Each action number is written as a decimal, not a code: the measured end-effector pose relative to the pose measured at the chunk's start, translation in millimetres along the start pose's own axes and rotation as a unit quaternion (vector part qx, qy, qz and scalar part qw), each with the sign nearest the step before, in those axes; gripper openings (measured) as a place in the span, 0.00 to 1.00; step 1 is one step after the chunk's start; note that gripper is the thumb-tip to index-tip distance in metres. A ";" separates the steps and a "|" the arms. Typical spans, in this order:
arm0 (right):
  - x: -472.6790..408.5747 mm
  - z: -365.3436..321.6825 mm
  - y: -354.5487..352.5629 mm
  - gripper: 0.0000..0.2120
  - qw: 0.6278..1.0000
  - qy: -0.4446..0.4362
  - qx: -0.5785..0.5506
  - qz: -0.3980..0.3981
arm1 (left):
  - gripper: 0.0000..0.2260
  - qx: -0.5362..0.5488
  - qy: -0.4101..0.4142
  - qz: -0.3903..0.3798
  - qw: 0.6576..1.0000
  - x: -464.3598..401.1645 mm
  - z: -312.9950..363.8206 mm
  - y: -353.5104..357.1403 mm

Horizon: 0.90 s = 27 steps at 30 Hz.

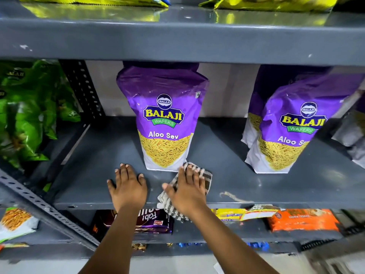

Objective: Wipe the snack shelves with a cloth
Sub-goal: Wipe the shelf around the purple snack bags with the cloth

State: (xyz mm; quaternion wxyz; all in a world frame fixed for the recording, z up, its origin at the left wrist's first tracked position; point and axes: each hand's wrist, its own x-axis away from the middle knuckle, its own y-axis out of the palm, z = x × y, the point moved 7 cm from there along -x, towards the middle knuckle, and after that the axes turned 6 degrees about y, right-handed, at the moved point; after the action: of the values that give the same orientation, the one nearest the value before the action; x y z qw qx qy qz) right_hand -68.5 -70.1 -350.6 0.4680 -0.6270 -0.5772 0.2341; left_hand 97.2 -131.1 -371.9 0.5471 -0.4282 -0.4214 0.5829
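Head view: grey shelf [256, 175]
Right hand [187, 191]: spread flat, pressing checked cloth [205, 175] beside purple Aloo Sev bag [165, 119]
Left hand [128, 186]: fingers splayed, palm down on shelf

The right hand [187, 191] is covering most of the checked cloth [205, 175]. The purple packet [296, 123] at right is blurring; the frame's left edge is cropping the green packets [25, 107].

Standing upright in the middle: a purple snack bag [165, 117]. Leaning at right: a second purple bag [290, 127]. Crowding the left: green bags [29, 107]. Lying above: yellow packets [272, 2]. Lying below, near: a brown biscuit pack [150, 222] and an orange pack [302, 219].
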 end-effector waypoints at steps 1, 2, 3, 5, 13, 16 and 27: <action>-4.2 3.6 4.6 0.34 1.000 0.002 0.022 0.002 | 0.25 0.000 0.000 -0.001 1.000 0.6 0.0 0.4; -7.9 10.1 4.9 0.33 0.999 0.001 0.032 0.016 | 0.26 -0.001 0.001 0.000 1.000 0.5 -0.1 0.0; -10.0 20.2 3.2 0.32 0.999 -0.003 0.040 0.031 | 0.26 -0.001 0.002 0.001 1.000 0.2 0.3 -0.2; -5.2 41.7 -5.2 0.32 0.997 -0.013 0.048 0.056 | 0.26 0.001 0.000 -0.002 1.000 1.3 0.8 -0.7; 42.8 110.2 -73.0 0.14 0.961 0.093 -0.098 0.240 | 0.25 0.006 -0.004 -0.008 1.000 2.2 3.3 -3.5; 29.3 50.5 -66.6 0.22 0.960 -0.004 -0.079 0.267 | 0.25 0.003 -0.004 -0.010 1.000 3.1 3.6 -3.3; -8.4 41.3 -35.4 0.26 0.986 0.054 -0.048 0.151 | 0.26 0.000 0.001 -0.004 1.000 0.4 1.0 0.5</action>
State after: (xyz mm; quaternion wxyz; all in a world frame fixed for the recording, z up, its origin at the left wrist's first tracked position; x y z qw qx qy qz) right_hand -122.7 -68.6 -341.0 0.4273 -0.7403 -0.4604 0.2396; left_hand 96.0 -130.8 -372.1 0.5496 -0.4274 -0.4227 0.5802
